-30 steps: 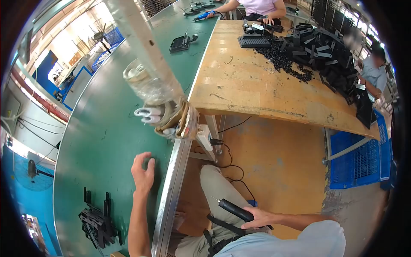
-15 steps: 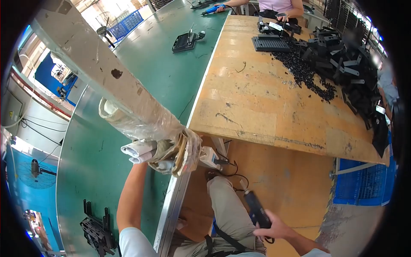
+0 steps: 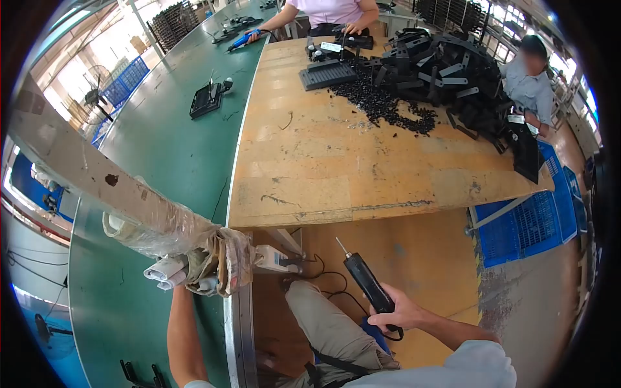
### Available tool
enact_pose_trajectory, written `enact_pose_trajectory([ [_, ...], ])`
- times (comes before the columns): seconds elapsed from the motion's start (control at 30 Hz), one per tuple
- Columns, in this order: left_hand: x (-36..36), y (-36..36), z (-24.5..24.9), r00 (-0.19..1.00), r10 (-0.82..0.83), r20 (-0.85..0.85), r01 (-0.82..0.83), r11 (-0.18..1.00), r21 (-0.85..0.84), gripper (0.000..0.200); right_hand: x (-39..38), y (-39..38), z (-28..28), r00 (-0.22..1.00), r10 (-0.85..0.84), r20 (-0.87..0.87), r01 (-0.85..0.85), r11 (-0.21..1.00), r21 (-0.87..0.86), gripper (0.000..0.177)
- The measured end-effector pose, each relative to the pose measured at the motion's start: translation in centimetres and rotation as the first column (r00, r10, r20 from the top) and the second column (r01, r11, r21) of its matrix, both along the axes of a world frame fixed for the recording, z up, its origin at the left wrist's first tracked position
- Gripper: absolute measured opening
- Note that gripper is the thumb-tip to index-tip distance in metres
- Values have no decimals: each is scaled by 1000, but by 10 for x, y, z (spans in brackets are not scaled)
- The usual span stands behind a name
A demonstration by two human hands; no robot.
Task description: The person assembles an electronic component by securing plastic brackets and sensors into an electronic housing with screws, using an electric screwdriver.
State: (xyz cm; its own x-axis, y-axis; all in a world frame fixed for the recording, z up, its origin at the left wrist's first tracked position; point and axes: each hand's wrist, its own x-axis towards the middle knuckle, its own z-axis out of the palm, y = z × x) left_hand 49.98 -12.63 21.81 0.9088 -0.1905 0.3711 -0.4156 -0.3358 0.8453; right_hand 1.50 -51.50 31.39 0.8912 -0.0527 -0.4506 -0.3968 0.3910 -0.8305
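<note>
My right hand (image 3: 402, 309) is closed round a black electric screwdriver (image 3: 367, 279), its thin metal bit pointing up and away from me. A black cord loops from it above the wooden floor. My left forearm (image 3: 184, 339) reaches over the green table (image 3: 136, 310). The left hand itself is hidden behind a plastic-wrapped bundle (image 3: 223, 262) on the slanting post (image 3: 97, 171), so its fingers and any hold do not show. Rolled white paper or cloth (image 3: 167, 271) sticks out of that bundle, close to the left wrist.
A wooden table (image 3: 310, 161) carries a heap of black brackets (image 3: 440, 71), scattered small black parts (image 3: 381, 107) and a ribbed tray (image 3: 326, 75). Across it, one person holds a blue tool (image 3: 244, 40); another sits right. Blue crates (image 3: 517, 226) stand beneath the right edge.
The view has swung right and up. The screwdriver has come up, its bit now plainly visible. My left forearm still reaches behind the wrapped bundle.
</note>
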Motion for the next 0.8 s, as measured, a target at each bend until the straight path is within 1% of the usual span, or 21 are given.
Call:
enact_pose_trajectory([
  [0.07, -7, 0, 8, 999, -10, 30, 13, 994, -110, 31, -10, -2, 3, 999, -38, 24, 38, 999, 0, 59],
  [0.1, -20, -2, 20, 997, 16, 71, -2, 982, -187, 31, -14, -7, 5, 993, -82, 87, 82, 997, 14, 59],
  [0.13, -42, -8, 40, 990, 88, 109, -60, 969, -240, 31, -15, -15, 8, 981, -125, 147, 122, 992, 32, 59],
  [0.2, -115, -29, 102, 958, 230, 173, -188, 955, -229, 18, -8, -36, 20, 943, -224, 248, 208, 974, 87, 61],
  [0.27, -168, -23, 120, 971, 87, 222, -69, 994, -88, 7, 12, -63, 36, 900, -312, 305, 285, 950, 131, 59],
  [0.3, -188, -40, 138, 954, -53, 295, 69, 997, -43, 6, 25, -78, 44, 892, -311, 329, 286, 950, 122, 57],
  [0.37, -225, -89, 171, 858, -296, 421, 291, 954, 77, 7, 59, -109, 59, 891, -282, 356, 250, 959, 133, 52],
  [0.4, -232, -118, 184, 801, -372, 468, 354, 926, 131, 11, 77, -123, 66, 896, -260, 360, 218, 964, 153, 49],
  [0.43, -235, -146, 198, 738, -443, 508, 405, 894, 192, 16, 95, -137, 68, 906, -237, 351, 192, 969, 158, 47],
  [0.5, -231, -192, 208, 734, -516, 441, 474, 855, 212, 13, 134, -158, 66, 924, -184, 335, 132, 976, 172, 42],
  [0.57, -212, -236, 204, 760, -528, 379, 464, 849, 254, 12, 166, -180, 51, 945, -72, 320, 34, 992, 121, 40],
  [0.63, -183, -279, 198, 793, -484, 371, 428, 875, 227, 12, 182, -194, 48, 950, 17, 311, -49, 994, 97, 40],
  [0.7, -148, -317, 191, 833, -450, 321, 417, 893, 171, 16, 194, -204, 44, 946, 93, 311, -131, 986, 102, 41],
  [0.73, -128, -335, 191, 832, -435, 344, 401, 900, 168, 17, 195, -208, 43, 934, 125, 335, -160, 984, 77, 45],
  [0.8, -92, -377, 193, 821, -425, 381, 391, 905, 166, 19, 193, -212, 41, 923, 164, 347, -210, 972, 100, 48],
])
